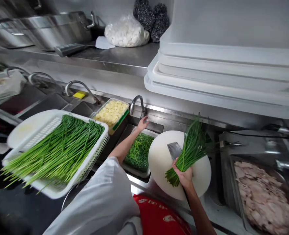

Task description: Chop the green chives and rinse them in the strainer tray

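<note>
My right hand [184, 176] is wrapped round a bunch of long green stalks [192, 145], held at a tilt over a round white cutting board [160, 163]. A metal blade [174, 150] shows beside the bunch, above the board. My left hand [143, 123] reaches to the base of a curved faucet [142, 107], with fingers apart and nothing in them. Below that hand, chopped greens [140, 151] lie in a container in the sink. At the left, a white basket [105, 137] holds many more long green stalks [58, 150].
A container of pale yellow pieces [112, 112] stands left of the faucet. Sliced meat [264, 192] fills a tray at the right. Stacked white trays [220, 78] overhang the back right. Metal pots [53, 31] sit on the shelf, and a yellow sponge [80, 94] lies by the left faucets.
</note>
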`<control>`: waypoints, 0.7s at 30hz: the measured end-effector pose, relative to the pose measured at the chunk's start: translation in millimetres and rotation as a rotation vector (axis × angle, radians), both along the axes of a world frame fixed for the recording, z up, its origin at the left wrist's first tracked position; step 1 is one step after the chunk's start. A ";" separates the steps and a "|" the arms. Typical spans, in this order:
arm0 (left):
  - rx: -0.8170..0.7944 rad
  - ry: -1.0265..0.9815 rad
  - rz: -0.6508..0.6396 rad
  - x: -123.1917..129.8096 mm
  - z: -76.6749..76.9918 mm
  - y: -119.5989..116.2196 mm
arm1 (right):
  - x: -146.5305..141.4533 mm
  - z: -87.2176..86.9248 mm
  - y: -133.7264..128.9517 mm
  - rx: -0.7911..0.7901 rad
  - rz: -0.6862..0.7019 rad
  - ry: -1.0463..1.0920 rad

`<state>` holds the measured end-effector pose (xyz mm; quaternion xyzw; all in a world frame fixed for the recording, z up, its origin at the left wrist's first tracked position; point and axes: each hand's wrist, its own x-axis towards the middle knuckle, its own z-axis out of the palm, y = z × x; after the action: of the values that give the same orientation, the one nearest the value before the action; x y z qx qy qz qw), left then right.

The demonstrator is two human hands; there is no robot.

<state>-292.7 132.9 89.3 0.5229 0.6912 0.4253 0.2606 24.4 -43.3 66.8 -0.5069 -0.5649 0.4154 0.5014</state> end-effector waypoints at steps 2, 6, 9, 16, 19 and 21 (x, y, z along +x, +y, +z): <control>-0.032 0.036 -0.024 -15.8 -4.9 38.4 | -2.5 -1.1 -0.8 0.003 -0.076 -0.049; -0.109 0.083 -0.075 -37.1 -22.8 66.3 | -13.3 -6.1 1.6 -0.013 -0.110 -0.123; -0.083 0.088 -0.109 -50.7 -38.3 53.4 | -20.0 -13.9 7.7 -0.024 -0.132 -0.167; 0.174 -0.232 -0.261 8.7 -69.5 -96.3 | -31.9 -39.2 24.3 -0.036 -0.111 -0.176; 0.195 -0.433 -0.596 73.6 -71.6 -157.8 | -37.6 -50.9 28.1 0.005 0.003 -0.244; 0.181 -0.498 -0.617 113.0 -65.5 -173.0 | -40.7 -58.4 31.2 0.067 0.139 -0.319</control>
<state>-179.7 -40.1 23.8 0.6076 0.3776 0.5001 0.4881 -16.3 -12.1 8.4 -0.5091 -0.6844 0.3444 0.3922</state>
